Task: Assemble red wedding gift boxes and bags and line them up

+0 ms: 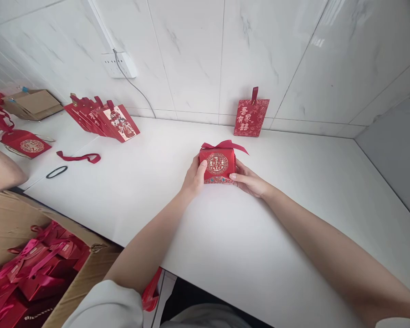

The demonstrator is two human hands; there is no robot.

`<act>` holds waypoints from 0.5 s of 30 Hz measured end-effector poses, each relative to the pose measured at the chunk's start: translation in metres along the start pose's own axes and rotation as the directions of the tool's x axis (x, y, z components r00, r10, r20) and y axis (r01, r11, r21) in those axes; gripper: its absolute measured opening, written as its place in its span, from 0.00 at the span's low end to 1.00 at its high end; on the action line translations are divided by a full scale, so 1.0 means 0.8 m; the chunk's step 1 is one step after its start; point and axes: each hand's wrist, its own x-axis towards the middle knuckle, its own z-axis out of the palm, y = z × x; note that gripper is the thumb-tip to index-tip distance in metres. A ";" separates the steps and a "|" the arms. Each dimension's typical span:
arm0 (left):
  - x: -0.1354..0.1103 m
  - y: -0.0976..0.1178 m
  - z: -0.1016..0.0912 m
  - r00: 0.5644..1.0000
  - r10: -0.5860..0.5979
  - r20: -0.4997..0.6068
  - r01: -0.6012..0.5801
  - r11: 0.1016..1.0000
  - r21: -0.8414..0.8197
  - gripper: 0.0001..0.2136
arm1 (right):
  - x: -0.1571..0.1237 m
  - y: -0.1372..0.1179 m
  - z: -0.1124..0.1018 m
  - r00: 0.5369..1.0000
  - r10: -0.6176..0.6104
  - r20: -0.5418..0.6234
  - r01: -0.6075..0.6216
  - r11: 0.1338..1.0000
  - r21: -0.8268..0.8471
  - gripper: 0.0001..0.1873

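A small red gift box point(217, 165) with a gold round emblem and a red ribbon bow on top stands on the white table point(225, 237). My left hand point(194, 176) grips its left side, thumb on the front face. My right hand point(248, 180) clasps its right side, fingers curled against the box's lower edge. Both hands rest low on the table surface.
A flat red bag point(251, 116) leans on the tiled wall behind. A fanned stack of flat red bags point(104, 119) lies at the left, with a loose red ribbon point(79, 157) and a black band point(56, 171). A cardboard carton point(30, 269) of red boxes sits lower left. Another person's arm point(2, 171) enters at left.
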 end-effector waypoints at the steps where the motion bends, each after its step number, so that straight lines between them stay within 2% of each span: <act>1: 0.000 0.001 0.000 1.000 0.002 -0.011 -0.002 1.000 -0.007 0.25 | 0.000 -0.001 0.001 1.000 -0.003 0.004 0.003 1.000 -0.006 0.44; 8: -0.001 0.010 -0.005 0.998 0.022 -0.065 -0.022 1.000 0.011 0.25 | -0.001 -0.003 0.004 0.999 -0.043 0.010 0.044 0.994 -0.102 0.44; 15: -0.001 0.017 -0.004 0.996 -0.064 -0.068 0.064 0.998 -0.003 0.25 | -0.002 -0.001 0.002 1.000 -0.021 0.013 0.022 0.997 -0.068 0.40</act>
